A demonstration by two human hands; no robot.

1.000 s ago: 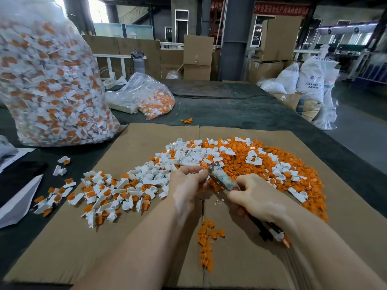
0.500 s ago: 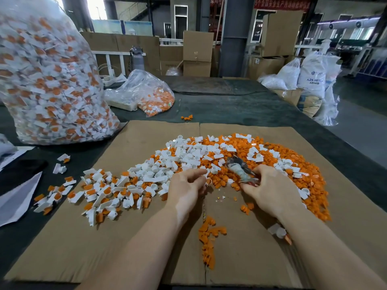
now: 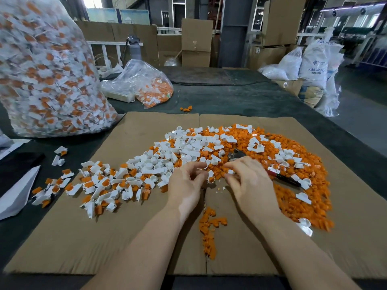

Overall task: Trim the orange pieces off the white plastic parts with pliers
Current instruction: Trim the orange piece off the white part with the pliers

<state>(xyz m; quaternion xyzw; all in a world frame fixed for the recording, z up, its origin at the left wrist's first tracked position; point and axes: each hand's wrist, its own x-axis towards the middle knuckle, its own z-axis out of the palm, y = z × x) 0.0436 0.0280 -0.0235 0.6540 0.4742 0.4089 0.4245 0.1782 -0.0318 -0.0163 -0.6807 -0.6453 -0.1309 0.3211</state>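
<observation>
Pliers (image 3: pixel 236 154) lying on the heap of orange pieces (image 3: pixel 297 197), metal head just beyond the right hand (image 3: pixel 251 185), red-black handle (image 3: pixel 282 178) sticking out to the right past the knuckles. Cannot tell whether the right hand grips them; its fingers are curled, thumb and forefinger nipping a small white bit (image 3: pixel 231 171). Left hand (image 3: pixel 186 183) curled too, fingertips pinching a white plastic part (image 3: pixel 211 179) with an orange insert, right at the near edge of the pile. Hands nearly touching.

White plastic parts (image 3: pixel 184 149) heaped mid-cardboard (image 3: pixel 146 237); untrimmed mix (image 3: pixel 98 185) spreads left. Small strip of orange offcuts (image 3: pixel 209 227) near the wrists along the cardboard seam.

Vs 0.5 s ago: pliers were up in the right hand, jaws pointing left; now they're flat on the heap and the right hand has shifted to the part.

Worktop (image 3: pixel 230 97) dark. Big clear bag (image 3: pixel 46 76) of untrimmed parts far left, smaller bag (image 3: pixel 146 84) behind. White sack (image 3: pixel 314 61) at right reads "ABS RESIN"; smaller line under it partly legible only.
</observation>
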